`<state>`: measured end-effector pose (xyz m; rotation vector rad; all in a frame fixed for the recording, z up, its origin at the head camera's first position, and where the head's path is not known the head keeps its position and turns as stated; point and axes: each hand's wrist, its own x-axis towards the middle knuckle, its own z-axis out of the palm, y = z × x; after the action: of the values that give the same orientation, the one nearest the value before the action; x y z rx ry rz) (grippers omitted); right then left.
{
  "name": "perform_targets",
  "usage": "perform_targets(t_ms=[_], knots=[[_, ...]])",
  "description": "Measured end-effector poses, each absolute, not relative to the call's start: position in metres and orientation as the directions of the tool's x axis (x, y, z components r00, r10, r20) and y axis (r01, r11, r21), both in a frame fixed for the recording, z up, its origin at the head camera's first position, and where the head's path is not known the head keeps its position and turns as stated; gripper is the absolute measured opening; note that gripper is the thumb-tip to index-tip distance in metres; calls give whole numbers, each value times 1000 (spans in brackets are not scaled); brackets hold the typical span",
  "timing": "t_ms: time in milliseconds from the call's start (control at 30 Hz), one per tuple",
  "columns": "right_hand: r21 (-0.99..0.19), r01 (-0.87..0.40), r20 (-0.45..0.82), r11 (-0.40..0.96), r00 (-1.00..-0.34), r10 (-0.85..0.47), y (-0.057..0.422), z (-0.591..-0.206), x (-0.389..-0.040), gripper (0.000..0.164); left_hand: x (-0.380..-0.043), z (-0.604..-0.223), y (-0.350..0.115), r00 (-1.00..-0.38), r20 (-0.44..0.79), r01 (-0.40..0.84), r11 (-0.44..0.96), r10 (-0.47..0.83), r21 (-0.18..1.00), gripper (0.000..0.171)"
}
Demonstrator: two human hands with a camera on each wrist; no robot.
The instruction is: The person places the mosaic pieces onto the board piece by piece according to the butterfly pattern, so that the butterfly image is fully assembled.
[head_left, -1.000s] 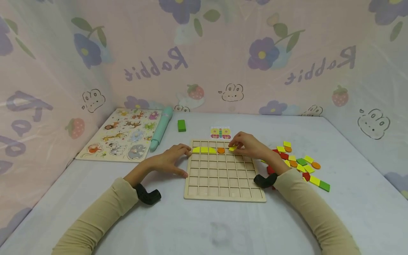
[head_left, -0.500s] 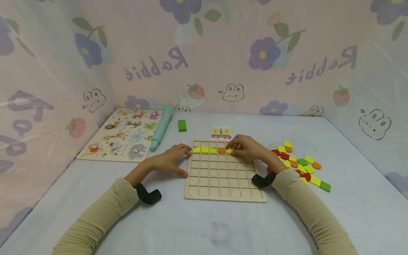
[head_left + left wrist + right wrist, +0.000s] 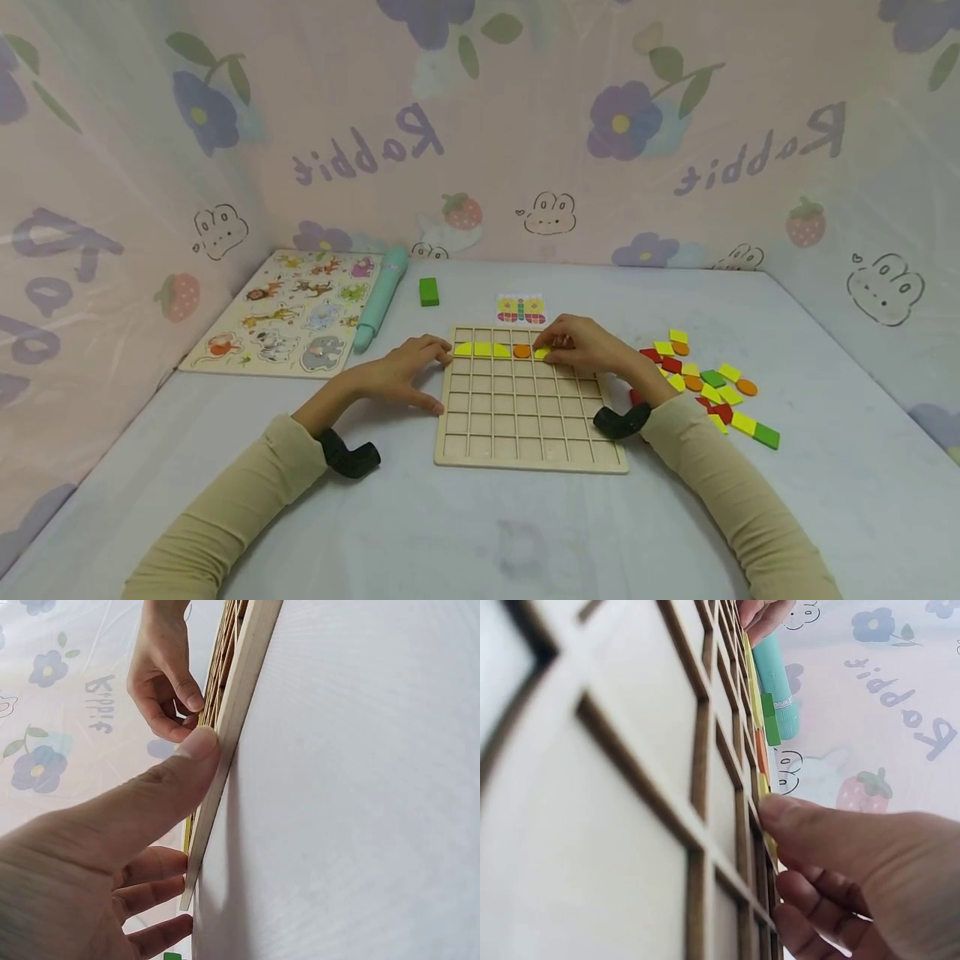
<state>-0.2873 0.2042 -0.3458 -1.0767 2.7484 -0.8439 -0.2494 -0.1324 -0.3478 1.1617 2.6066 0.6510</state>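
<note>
My left hand [image 3: 397, 373] rests against the left side of a square wooden grid board [image 3: 495, 427], thumb and fingers spread along the edge. In the left wrist view its thumb tip [image 3: 199, 742] presses on the board's rim. My right hand [image 3: 581, 342] pinches a yellow tile [image 3: 541, 354] at the second row from the back, partly hidden by the fingers. Left of that tile an orange disc [image 3: 521, 351] lies in a cell, then a run of yellow pieces [image 3: 482, 350] with rounded ends. In the right wrist view the thumb [image 3: 787, 814] lies right over the tile.
A small butterfly pattern card [image 3: 521, 309] lies behind the board. Yellow, red, green and orange pieces [image 3: 712, 379] are scattered to the right. At the back left are a green block [image 3: 428, 292], a teal tube-shaped case [image 3: 381, 298] and an animal puzzle board [image 3: 236, 333].
My right hand has moved slightly left and set the yellow tile down at the cell beside the orange disc, its fingers still on it. My left hand has stayed at the board's edge.
</note>
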Motion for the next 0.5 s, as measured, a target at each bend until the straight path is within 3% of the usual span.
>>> perform_targets(t_ms=[500], knots=[[-530, -591, 118, 608, -761, -637, 205, -343, -287, 20, -250, -347, -132, -682, -39, 625, 609, 731, 489, 68]])
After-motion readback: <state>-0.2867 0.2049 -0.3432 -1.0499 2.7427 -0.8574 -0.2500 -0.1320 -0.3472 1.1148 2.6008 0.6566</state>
